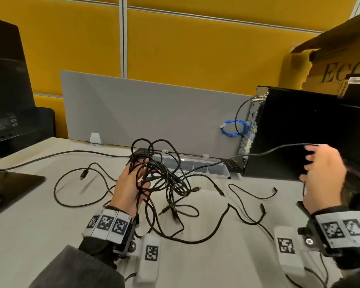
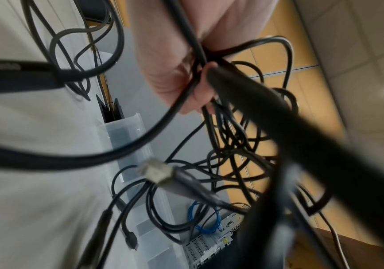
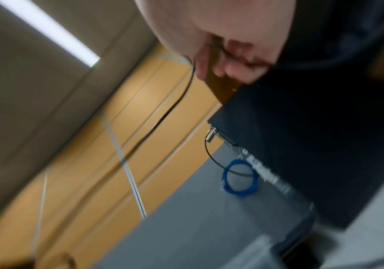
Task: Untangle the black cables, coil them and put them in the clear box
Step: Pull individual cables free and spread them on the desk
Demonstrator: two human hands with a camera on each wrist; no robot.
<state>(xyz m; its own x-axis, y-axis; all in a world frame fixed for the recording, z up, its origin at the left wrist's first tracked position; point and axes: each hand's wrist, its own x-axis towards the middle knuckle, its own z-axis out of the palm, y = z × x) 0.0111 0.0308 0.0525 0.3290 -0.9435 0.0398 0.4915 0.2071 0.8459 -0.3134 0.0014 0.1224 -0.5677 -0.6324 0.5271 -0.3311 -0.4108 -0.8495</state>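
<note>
Cable tangle in left hand

Head view: from above, looking forward and down across the surface. Wrist views: close, tilted upward along each hand. Shared by all: blue cable, computer tower.
</note>
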